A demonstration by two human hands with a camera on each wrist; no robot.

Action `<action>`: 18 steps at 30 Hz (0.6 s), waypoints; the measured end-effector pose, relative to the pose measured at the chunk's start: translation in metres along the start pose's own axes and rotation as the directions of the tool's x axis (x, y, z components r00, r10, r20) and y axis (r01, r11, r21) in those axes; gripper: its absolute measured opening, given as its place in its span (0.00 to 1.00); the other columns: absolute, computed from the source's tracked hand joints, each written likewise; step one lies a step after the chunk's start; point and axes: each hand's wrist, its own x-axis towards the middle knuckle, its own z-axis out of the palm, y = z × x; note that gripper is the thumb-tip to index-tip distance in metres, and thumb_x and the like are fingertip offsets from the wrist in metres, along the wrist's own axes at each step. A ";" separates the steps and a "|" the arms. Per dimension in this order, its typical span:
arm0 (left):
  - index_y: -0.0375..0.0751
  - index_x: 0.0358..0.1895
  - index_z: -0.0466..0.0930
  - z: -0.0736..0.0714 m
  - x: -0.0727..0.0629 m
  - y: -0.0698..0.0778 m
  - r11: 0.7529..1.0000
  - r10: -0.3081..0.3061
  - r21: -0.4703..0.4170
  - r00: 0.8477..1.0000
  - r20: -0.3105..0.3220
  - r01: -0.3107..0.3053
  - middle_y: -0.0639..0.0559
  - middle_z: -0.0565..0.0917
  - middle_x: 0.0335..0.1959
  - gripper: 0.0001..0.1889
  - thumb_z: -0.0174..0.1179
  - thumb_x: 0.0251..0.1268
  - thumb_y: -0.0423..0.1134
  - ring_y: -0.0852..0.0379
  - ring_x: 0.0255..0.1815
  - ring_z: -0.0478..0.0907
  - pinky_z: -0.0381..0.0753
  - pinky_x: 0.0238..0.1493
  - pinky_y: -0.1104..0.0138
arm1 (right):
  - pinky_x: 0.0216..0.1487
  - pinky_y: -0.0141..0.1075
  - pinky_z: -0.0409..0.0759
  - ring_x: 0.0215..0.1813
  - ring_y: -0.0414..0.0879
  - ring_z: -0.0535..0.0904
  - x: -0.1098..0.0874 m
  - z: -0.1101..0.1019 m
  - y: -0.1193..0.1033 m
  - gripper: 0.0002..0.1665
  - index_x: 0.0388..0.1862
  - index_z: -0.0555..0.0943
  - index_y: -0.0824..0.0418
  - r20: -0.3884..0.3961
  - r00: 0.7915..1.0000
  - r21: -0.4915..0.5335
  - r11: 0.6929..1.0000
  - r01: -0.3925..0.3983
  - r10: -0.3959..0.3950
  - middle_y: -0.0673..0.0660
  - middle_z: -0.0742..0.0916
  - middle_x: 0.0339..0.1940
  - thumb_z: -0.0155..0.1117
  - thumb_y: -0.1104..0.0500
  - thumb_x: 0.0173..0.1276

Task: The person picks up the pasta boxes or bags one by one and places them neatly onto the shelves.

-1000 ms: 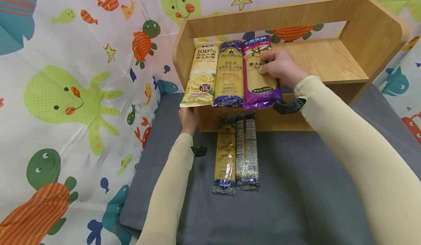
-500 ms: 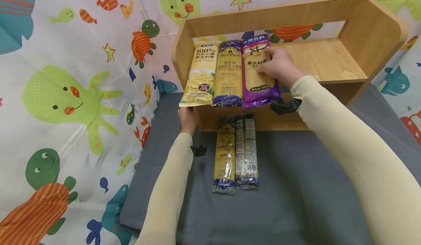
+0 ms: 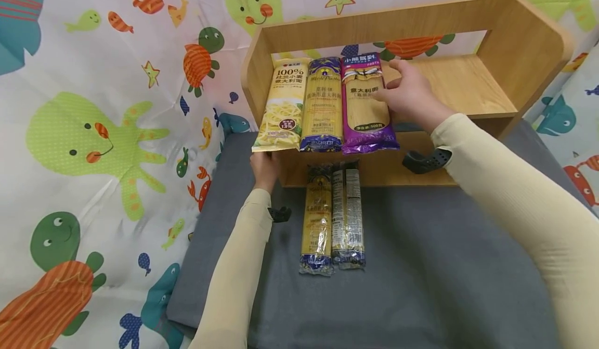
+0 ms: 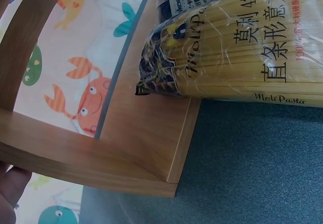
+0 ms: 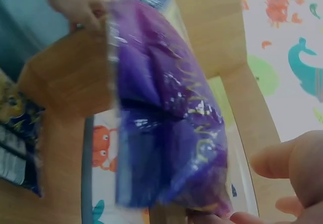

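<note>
Three pasta packs lie side by side on the upper board of a wooden shelf (image 3: 468, 86): a pale yellow one (image 3: 283, 107), a yellow-and-blue spaghetti pack (image 3: 323, 99) and a purple pasta pack (image 3: 367, 107). My right hand (image 3: 412, 91) is at the purple pack's right edge. In the right wrist view its thumb stands apart from the purple pack (image 5: 166, 108), fingertips at the pack's end. Beneath the pale yellow pack, my left hand (image 3: 265, 171) grips the shelf's left part, its fingers partly hidden; the left wrist view shows fingers (image 4: 15, 186) against the wood.
Below, two more spaghetti packs, one label up (image 3: 317, 224) and one back up (image 3: 348, 214), extend from the lower board onto the grey-covered table (image 3: 421, 266). The shelf's right side panel (image 3: 529, 52) rises beyond my right hand. A cartoon-printed curtain (image 3: 103, 182) hangs left and behind.
My right hand has loosened from the purple pack and drawn back to the right, thumb and forefinger spreading. The purple pack lies straighter beside the middle pack. My left hand stays put.
</note>
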 end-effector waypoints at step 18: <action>0.39 0.64 0.78 -0.004 0.001 0.004 1.000 -0.027 0.007 0.999 0.023 0.027 0.37 0.87 0.55 0.17 0.54 0.78 0.36 0.38 0.55 0.85 0.83 0.56 0.48 | 0.31 0.29 0.85 0.30 0.32 0.84 -0.067 0.000 0.100 0.17 0.58 0.77 0.64 -0.058 0.986 0.066 0.985 0.160 -0.157 0.32 0.84 0.29 0.62 0.55 0.76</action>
